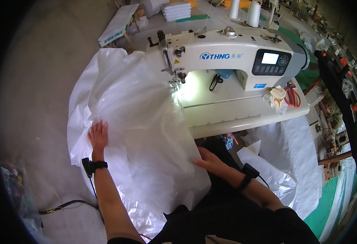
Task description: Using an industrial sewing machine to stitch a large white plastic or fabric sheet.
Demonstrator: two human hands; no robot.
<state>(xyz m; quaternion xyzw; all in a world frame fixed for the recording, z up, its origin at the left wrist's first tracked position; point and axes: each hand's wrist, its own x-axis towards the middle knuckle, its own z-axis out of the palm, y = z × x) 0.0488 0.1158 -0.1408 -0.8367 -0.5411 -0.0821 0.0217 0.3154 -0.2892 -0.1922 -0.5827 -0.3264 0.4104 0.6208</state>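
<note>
A large white plastic sheet [137, 134], thin and shiny, hangs over the left side of the sewing machine [211, 51] and down across my lap. Its right edge runs up to the lit needle area [174, 83]. My left hand [98, 136] lies flat on the sheet's left part, fingers stretched out. At the sheet's right edge, below the machine bed's front, my right hand [211, 161] holds the border between thumb and fingers; some fingertips are hidden. Each wrist wears a black strap with a small box.
Red-handled scissors [293, 98] and a crumpled beige scrap [278, 96] lie at the bed's right end. Small black thread snips [215, 82] rest under the machine arm. White thread cones [253, 14] stand behind. More white sheeting [286, 162] hangs at my right.
</note>
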